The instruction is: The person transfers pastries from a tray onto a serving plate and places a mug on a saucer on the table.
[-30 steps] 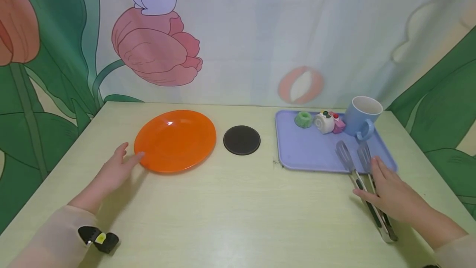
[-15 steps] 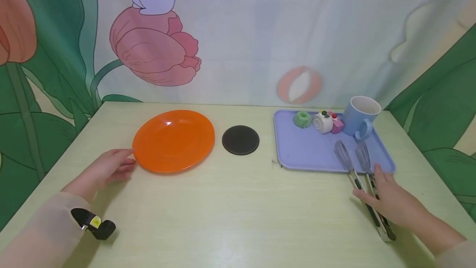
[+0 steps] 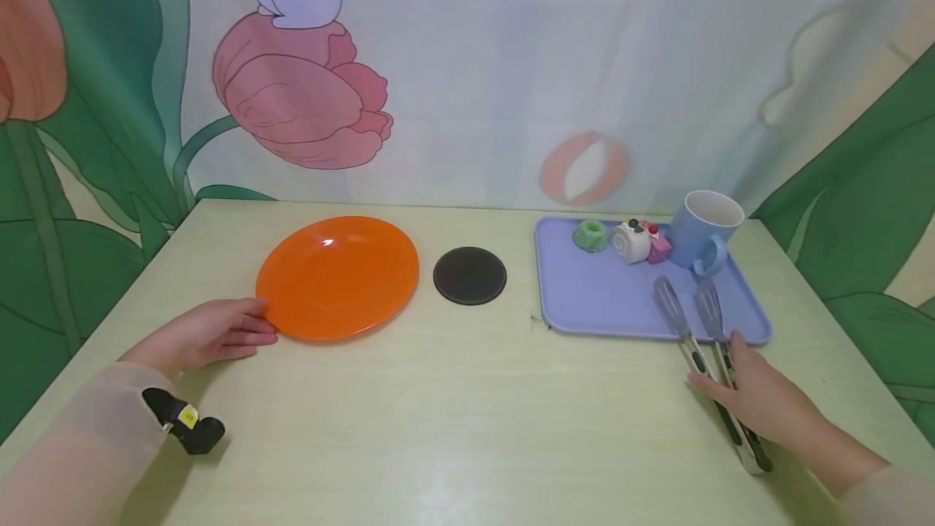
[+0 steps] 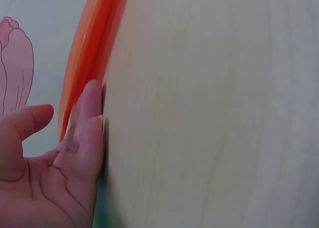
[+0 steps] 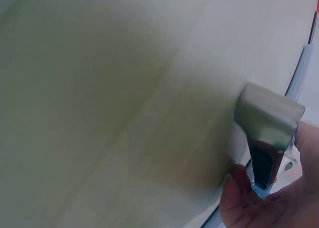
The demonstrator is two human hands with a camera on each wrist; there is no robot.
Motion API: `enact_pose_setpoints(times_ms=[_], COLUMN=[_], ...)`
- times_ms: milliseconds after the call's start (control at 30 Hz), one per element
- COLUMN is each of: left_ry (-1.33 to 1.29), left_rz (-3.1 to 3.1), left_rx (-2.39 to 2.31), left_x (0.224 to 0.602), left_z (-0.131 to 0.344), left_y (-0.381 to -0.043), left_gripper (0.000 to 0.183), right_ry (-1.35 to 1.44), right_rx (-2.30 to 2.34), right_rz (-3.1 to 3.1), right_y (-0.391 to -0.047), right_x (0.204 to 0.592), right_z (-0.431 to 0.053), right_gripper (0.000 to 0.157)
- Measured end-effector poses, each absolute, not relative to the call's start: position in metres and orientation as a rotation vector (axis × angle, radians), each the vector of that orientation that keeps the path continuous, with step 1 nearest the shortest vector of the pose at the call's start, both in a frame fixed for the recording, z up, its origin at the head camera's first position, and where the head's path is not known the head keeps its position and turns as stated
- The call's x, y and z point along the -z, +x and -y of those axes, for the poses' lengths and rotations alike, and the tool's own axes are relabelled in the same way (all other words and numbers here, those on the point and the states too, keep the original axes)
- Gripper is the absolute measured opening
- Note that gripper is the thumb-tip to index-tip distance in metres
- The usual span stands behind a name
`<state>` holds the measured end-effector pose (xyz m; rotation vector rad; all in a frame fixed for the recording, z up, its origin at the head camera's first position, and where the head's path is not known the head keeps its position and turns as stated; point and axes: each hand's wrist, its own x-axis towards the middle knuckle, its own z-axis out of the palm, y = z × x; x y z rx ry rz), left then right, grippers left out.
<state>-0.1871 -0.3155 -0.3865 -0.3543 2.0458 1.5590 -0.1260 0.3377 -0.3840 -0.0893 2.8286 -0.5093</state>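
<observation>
At the left, the fingers of my left hand (image 3: 226,329) lie low at the near-left edge of an orange plate (image 3: 338,276). The left wrist view has these fingers reaching under the plate's rim (image 4: 89,48), the thumb held apart from it. A pair of tongs (image 3: 703,364) lies at the right, its grey slotted heads on a lavender tray (image 3: 606,299) and its handle end on the table. My right hand (image 3: 770,396) grips the tongs with thumb and fingers on opposite sides. In the right wrist view the metal handle end (image 5: 269,115) stands between them.
A light blue mug (image 3: 697,234) stands at the tray's back right. Beside it sit a green ring-shaped sweet (image 3: 590,235), a white cake roll (image 3: 631,243) and a pink cake piece (image 3: 659,247). A black round coaster (image 3: 470,275) lies between plate and tray. A printed curtain (image 3: 453,88) hangs behind.
My left hand has drawn back from over the plate's edge, dropped lower and brought its fingers under the rim. My right hand has lowered and closed in around the tongs, which stay in place.
</observation>
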Motion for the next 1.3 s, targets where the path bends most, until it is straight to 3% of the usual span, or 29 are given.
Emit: enact_pose_setpoints(times_ms=[267,700,1000,1300], left_ry=[-0.331,-0.384,-0.389,-0.369], left_rz=[-1.992,-1.953,-1.969,-1.950], left_rx=[-1.620,-1.709,-1.691,-1.688], left_x=[0.389,0.397,0.399,0.400], left_z=[0.317,0.316,0.316,0.320], left_y=[-0.190,-0.192,-0.192,-0.190], left_gripper=[0.052,0.052,0.055,0.055], right_ry=[-0.038,-0.038,-0.038,-0.059], right_rx=[0.515,0.584,0.507,0.510], right_rz=[-2.824,-2.932,-2.983,-3.019], right_y=[-0.127,-0.118,-0.120,-0.123], right_x=[0.386,0.384,0.382,0.376], right_z=[-0.340,-0.343,-0.334,-0.328], right_gripper=[0.100,0.069,0.078,0.052])
